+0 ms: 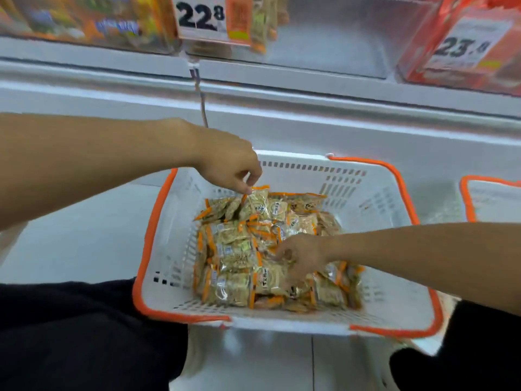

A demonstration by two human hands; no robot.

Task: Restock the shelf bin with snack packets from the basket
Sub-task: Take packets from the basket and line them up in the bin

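Snack packets [270, 249] lay heaped in the white basket [375, 210] with the orange rim, which sat at the centre of my view, below the shelf. Reading from nine o'clock across: my left hand [229, 167] came in from nine o'clock and hung over the basket's far-left corner, its grip narrow, thumb and fingertip pinching the top seam of one packet [258, 203] that stood up out of the heap. At three o'clock my right hand [300, 256] reached down into the pile, fingers curled among the wrappers; motion blur kept me from telling whether that grip had closed on a packet or only rested on them.

I judged the packets light, soft and crinkly, with slick film that would slide between fingers, and contents that might crumble if squeezed. The flat crimped seam at either end looked the safest hold; the belly should be cupped loosely.

At twelve o'clock, the clear shelf bin [324, 43] behind the price tag [201, 16] held only a few matching packets at its left side, so most of the restocking looked undone. A second basket [490, 193] showed at three o'clock.
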